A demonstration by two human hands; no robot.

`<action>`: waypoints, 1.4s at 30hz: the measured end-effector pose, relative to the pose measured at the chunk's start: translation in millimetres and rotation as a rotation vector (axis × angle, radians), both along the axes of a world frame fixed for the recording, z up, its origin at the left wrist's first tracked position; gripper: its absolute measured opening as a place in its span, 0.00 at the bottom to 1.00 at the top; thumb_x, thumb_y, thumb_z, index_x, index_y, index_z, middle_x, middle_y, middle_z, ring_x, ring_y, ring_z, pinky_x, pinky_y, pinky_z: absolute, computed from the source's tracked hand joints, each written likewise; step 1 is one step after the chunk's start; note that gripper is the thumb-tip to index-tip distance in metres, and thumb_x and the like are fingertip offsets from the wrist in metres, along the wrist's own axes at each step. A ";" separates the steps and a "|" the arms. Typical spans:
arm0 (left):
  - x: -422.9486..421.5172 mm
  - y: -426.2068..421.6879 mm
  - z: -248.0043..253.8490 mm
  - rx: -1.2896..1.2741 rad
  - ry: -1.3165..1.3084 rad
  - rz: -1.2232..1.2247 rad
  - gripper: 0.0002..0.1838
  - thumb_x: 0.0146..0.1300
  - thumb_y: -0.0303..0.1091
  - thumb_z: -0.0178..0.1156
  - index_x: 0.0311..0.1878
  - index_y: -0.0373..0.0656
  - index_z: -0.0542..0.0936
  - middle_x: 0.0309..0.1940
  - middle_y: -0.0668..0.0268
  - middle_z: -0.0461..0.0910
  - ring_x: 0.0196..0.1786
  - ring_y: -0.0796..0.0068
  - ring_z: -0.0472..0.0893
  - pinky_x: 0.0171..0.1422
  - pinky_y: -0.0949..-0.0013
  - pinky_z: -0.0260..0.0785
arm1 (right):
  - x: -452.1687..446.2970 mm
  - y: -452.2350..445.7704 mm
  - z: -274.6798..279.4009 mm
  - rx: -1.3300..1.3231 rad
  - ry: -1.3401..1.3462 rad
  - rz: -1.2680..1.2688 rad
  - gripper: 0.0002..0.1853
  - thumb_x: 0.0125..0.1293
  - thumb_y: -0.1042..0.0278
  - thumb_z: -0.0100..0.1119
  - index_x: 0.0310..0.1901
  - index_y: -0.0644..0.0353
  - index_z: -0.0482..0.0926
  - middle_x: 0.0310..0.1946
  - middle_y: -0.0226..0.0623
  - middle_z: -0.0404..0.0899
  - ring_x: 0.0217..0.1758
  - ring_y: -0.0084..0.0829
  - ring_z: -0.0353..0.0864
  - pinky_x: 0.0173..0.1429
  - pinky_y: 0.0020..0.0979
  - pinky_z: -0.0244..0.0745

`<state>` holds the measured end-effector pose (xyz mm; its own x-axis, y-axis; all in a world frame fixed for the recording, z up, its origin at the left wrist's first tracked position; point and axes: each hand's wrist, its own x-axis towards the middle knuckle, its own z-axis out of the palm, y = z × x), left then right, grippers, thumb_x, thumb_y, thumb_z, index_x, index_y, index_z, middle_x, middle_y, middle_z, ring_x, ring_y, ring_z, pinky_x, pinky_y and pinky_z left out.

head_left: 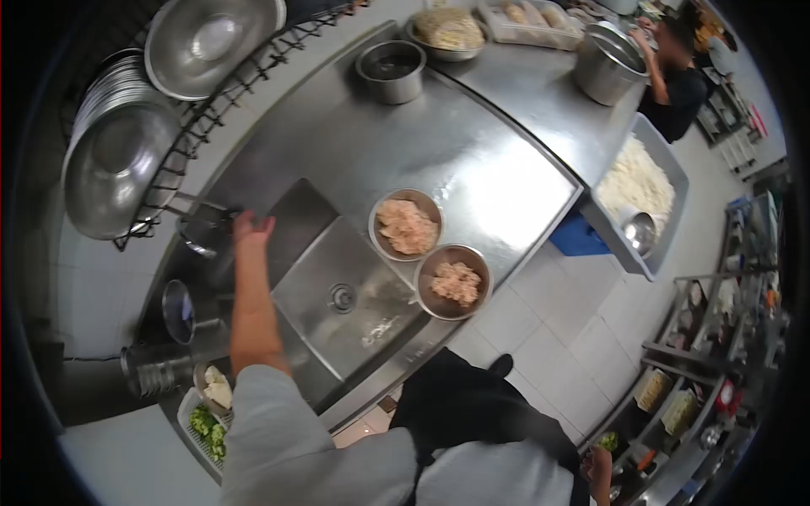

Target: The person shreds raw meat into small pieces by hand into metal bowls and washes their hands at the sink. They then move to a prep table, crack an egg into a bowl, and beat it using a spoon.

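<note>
Grey T-shirt [287, 438] cloth fills the bottom of the frame, with the right hand [597, 465] at the lower right edge, half hidden by the body, so I cannot tell whether it holds anything. Ahead, at centre, is a stainless-steel sink [316, 274] with a round drain [342, 298]; along its right side, two steel bowls [483, 291] of pinkish minced meat [407, 226] stand side by side. At left centre the left hand [252, 230] reaches out with fingers parted at a dark-handled tap [223, 216]; contact is hard to judge. Broccoli florets [207, 428] sit in a basket at lower left. Past the sink, a glossy steel counter [472, 152] runs upward, glare washing out its right part, to a round pot [391, 80] at the top. Steel basins [211, 42] rest on a black wire rack at upper left. Pale tiles [540, 329] floor the room beside a grey tub [662, 257] of white grains. At upper right another person [671, 93] stands behind a stockpot [607, 67], hands partly hidden. Shelves [675, 379] at far right are warped and blurred, their contents mostly unclear.
</note>
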<state>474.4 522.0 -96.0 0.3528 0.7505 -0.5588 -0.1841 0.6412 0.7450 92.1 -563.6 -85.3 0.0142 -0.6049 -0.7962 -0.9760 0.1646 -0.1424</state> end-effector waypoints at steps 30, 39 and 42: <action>-68.8 -60.0 35.8 0.430 -0.076 -0.472 0.38 0.69 0.29 0.60 0.82 0.51 0.61 0.75 0.65 0.67 0.69 0.58 0.74 0.72 0.43 0.71 | 428.5 468.7 73.1 0.087 -1.063 1.585 0.23 0.69 0.58 0.65 0.59 0.65 0.81 0.52 0.54 0.85 0.52 0.49 0.87 0.56 0.44 0.80; -297.8 -304.1 61.7 0.446 0.123 -0.765 0.30 0.74 0.34 0.63 0.77 0.47 0.70 0.74 0.66 0.72 0.68 0.73 0.76 0.71 0.64 0.69 | 536.3 597.0 8.7 0.298 -0.736 1.644 0.19 0.64 0.63 0.61 0.48 0.73 0.84 0.29 0.49 0.87 0.21 0.37 0.87 0.27 0.32 0.82; -376.9 -369.5 69.9 0.295 0.201 -0.703 0.31 0.73 0.33 0.63 0.78 0.45 0.68 0.76 0.67 0.70 0.72 0.67 0.75 0.75 0.61 0.67 | 559.8 602.1 -21.9 0.125 -0.900 1.739 0.14 0.60 0.66 0.61 0.41 0.69 0.85 0.29 0.55 0.86 0.31 0.49 0.89 0.38 0.42 0.83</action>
